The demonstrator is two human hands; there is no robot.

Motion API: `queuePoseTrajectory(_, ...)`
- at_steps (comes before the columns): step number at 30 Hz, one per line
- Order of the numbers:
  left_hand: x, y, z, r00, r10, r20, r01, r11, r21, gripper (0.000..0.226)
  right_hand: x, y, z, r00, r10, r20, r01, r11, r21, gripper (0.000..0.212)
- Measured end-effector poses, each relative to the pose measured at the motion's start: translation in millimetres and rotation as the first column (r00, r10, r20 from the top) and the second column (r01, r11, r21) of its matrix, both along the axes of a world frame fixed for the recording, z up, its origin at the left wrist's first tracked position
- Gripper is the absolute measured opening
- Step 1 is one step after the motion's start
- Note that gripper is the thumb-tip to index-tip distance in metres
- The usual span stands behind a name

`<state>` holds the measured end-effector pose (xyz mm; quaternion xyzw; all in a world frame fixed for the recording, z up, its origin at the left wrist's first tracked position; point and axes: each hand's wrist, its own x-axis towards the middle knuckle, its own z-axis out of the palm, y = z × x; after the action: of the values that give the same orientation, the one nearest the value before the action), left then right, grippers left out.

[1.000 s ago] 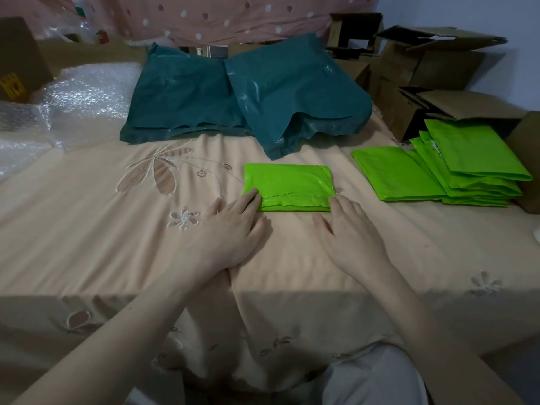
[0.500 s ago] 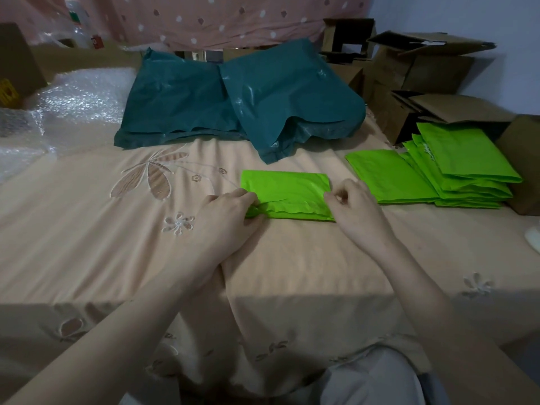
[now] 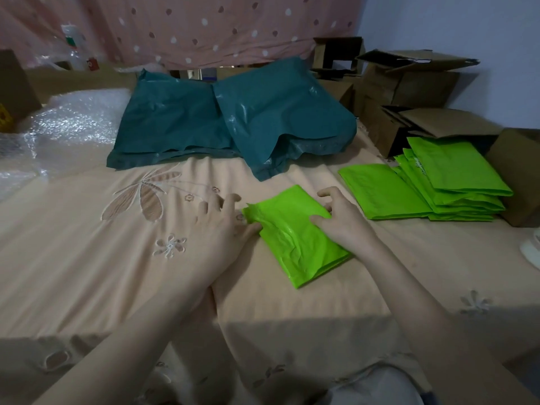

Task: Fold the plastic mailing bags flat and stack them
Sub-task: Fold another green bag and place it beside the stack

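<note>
A folded bright green mailing bag (image 3: 295, 238) lies askew on the peach bedsheet (image 3: 117, 258), its near end pointing toward me. My right hand (image 3: 343, 219) grips its right side, thumb on top and fingers curled over the far edge. My left hand (image 3: 222, 226) lies beside the bag's left edge with fingers spread, its thumb touching the crumpled corner. To the right sits a stack of folded green bags (image 3: 458, 176), with one flat green bag (image 3: 380, 191) next to it.
Two puffy dark teal mailing bags (image 3: 233, 121) lie at the back of the bed. Bubble wrap (image 3: 67, 124) is piled at the left. Open cardboard boxes (image 3: 409, 83) crowd the back right. A white object (image 3: 533, 252) shows at the right edge.
The green bag has turned from square-on to a slant. My right hand went from pinching its corner to gripping its side, and my left hand opened and spread beside it.
</note>
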<state>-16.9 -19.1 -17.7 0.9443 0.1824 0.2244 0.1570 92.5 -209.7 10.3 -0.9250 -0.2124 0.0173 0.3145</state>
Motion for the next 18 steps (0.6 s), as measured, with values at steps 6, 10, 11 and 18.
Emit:
queuePoseTrajectory(6, 23, -31, 26, 0.979, -0.156, -0.127, 0.079, 0.879, -0.47, 0.06, 5, -20, 16, 0.999, -0.027, 0.026, 0.017, 0.94, 0.342, 0.05)
queuePoseTrajectory(10, 50, -64, 37, 0.948, -0.283, 0.146, 0.291, 0.583, -0.759, 0.037, 24, -42, 28, 0.988, -0.123, 0.089, 0.074, 0.903, 0.422, 0.049)
queuePoseTrajectory(11, 60, -72, 40, 0.942, -0.273, 0.197, 0.318, 0.536, -0.782, 0.028, 30, -49, 30, 0.983, -0.149, 0.106, 0.09, 0.9, 0.427, 0.048)
queuePoseTrajectory(18, 124, -113, 50, 0.925, -0.267, 0.269, 0.366, 0.448, -0.816, 0.035, 63, -99, 39, 0.843, -0.329, 0.426, 0.198, 0.926, 0.323, 0.03)
